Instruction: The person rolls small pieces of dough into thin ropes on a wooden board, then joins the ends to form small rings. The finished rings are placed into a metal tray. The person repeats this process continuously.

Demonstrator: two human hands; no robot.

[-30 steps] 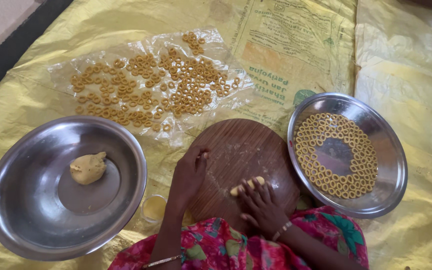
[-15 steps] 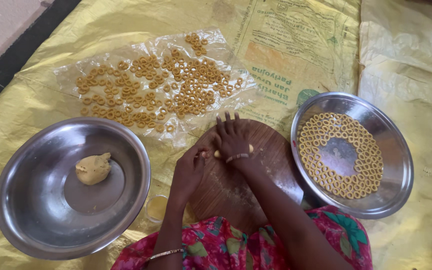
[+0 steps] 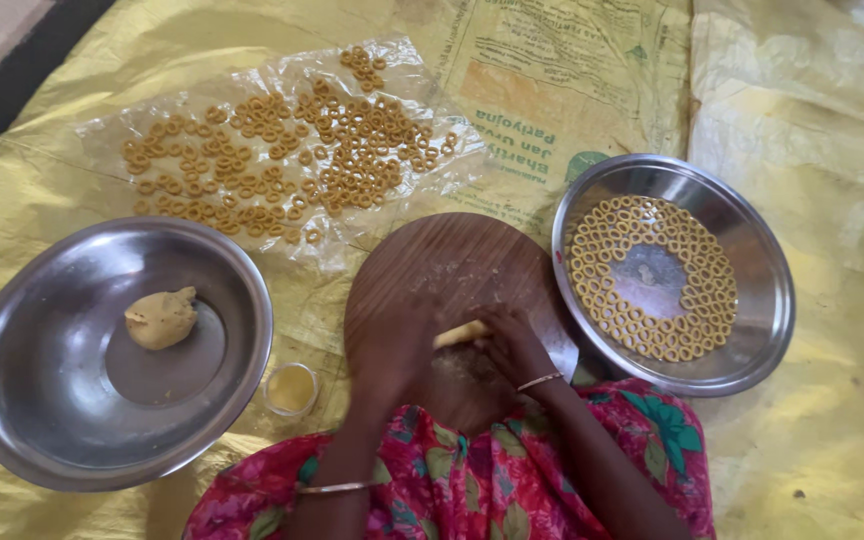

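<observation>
A: Hands status?

B: Both on the round wooden board [image 3: 452, 270]. Right hand [image 3: 510, 343] is curled over a small yellow dough piece [image 3: 460, 333], fingertips on it. Only one end of the dough shows; the rest is under the fingers. Left hand [image 3: 392, 345] lies just beside it, palm down on the board, fingers together. It's motion-blurred, so can't tell if it touches the dough.

A: Board fully visible?

B: No. Near edge is hidden by the hands, forearms and a pink floral garment [image 3: 472, 470]. Thin bangle on each wrist.

A: Around the board?

B: Right: steel plate [image 3: 767, 300], touching or just beside the board rim, dough rings [image 3: 652, 275] laid in concentric circles, bare patch in the middle. Left: big steel bowl [image 3: 242, 290] holding one dough lump [image 3: 160, 317]. Between bowl and board: a small cup of yellowish liquid [image 3: 292, 388], contents unclear.

A: Farther out?

B: Clear plastic sheet [image 3: 102, 130] beyond the board, scattered with darker golden rings [image 3: 292, 160]; sheet edges are hard to trace. Everything sits on yellow woven sacks [image 3: 812, 130], cut off at the frame's edges.
</observation>
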